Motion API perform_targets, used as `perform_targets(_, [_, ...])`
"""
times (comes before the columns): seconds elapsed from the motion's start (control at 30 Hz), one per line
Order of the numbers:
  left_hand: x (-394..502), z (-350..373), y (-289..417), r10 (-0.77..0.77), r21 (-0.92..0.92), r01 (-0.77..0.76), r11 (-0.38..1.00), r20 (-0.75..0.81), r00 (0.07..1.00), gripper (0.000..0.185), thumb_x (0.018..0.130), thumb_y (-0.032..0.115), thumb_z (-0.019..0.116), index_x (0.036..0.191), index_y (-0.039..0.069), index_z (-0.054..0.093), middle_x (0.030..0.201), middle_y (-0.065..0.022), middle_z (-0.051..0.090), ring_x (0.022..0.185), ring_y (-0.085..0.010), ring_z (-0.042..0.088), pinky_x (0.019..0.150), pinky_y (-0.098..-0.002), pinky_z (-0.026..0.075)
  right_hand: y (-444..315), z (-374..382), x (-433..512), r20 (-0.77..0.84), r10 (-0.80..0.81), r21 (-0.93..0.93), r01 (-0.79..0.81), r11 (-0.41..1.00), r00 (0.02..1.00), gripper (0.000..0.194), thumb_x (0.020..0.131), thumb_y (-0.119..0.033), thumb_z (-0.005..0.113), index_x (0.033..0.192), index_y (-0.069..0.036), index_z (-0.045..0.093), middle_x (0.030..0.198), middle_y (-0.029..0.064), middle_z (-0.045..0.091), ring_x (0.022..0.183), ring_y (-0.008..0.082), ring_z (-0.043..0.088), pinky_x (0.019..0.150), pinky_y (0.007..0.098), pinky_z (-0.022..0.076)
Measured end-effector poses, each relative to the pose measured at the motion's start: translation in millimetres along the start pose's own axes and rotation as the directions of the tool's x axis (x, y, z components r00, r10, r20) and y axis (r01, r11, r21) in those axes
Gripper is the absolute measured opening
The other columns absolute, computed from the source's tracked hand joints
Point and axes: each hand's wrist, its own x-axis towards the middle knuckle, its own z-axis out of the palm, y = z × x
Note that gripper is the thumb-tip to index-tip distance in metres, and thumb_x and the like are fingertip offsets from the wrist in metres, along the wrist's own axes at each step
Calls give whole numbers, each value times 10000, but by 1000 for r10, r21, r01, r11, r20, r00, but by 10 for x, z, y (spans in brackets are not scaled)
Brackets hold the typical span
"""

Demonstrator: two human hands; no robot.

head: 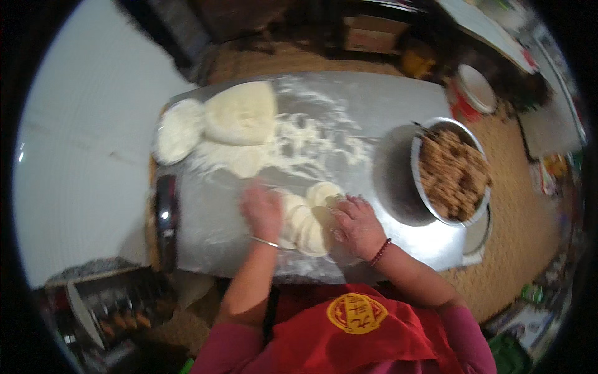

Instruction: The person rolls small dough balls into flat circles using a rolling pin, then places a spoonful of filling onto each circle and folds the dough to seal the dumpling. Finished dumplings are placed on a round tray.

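Note:
A row of overlapping flattened dough rounds (303, 226) lies on the floured metal tabletop (210, 233) between my hands. One more dough round (322, 192) sits just beyond it. My left hand (263, 210), blurred, is at the left side of the row; whether it touches or grips the dough cannot be made out. On the other side, my right hand (359, 225) is palm down with floury fingers apart, close to the single round. A large slab of dough (243, 114) rests at the back left, next to a bowl of white flour (180, 133).
A deep metal pot (416, 187) of brown minced filling (451, 173) stands at the table's right, with a utensil handle at its rim. Loose flour (303, 140) covers the middle back. A dark glossy object (167, 219) lines the left edge. A white-and-red bucket (474, 91) stands beyond.

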Motion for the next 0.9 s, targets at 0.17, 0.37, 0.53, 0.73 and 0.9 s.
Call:
perform_targets(0.17, [902,94,-438,-255,233,286,929,-154,954,452,820,292,630,1106,-57,610,1055,-254,656,1002,-425,621,889,-483,488,122,-417,-892,24,431,286,-419,862,902,270,855,-163,633,1105,-64,614,1085,154,631,1008,358,589,879,430,482])
perform_targets(0.37, [1281,201,-702,-475,-40,481,876,105,874,361,744,236,721,974,-31,645,985,-237,682,891,-395,670,828,-416,525,171,-701,-1659,50,610,288,-597,749,791,211,891,-164,595,1067,-60,649,1013,167,664,944,363,635,819,422,520])
perform_targets(0.53, [1118,103,-505,-176,-321,117,940,-161,971,267,796,174,684,987,-9,649,909,-182,687,820,-331,666,777,-390,515,126,-1235,-1299,-152,419,58,-415,908,895,157,874,-150,599,992,-52,630,891,158,651,845,349,638,730,440,518])
perform_targets(0.73, [628,-119,181,-119,-874,62,482,5,993,255,904,109,591,1120,-24,611,990,-89,670,896,-207,657,790,-338,522,574,-1617,342,-403,119,-530,-338,778,907,137,865,-153,565,952,-101,657,987,96,632,984,294,587,862,425,454])
perform_targets(0.9, [-103,-290,654,20,-717,507,-478,569,822,411,943,322,580,1272,79,539,1261,-96,603,1149,-289,580,970,-493,477,931,-1575,897,-269,448,-608,-512,607,852,203,908,-238,547,1027,-180,701,1049,53,666,1052,280,588,930,422,435])
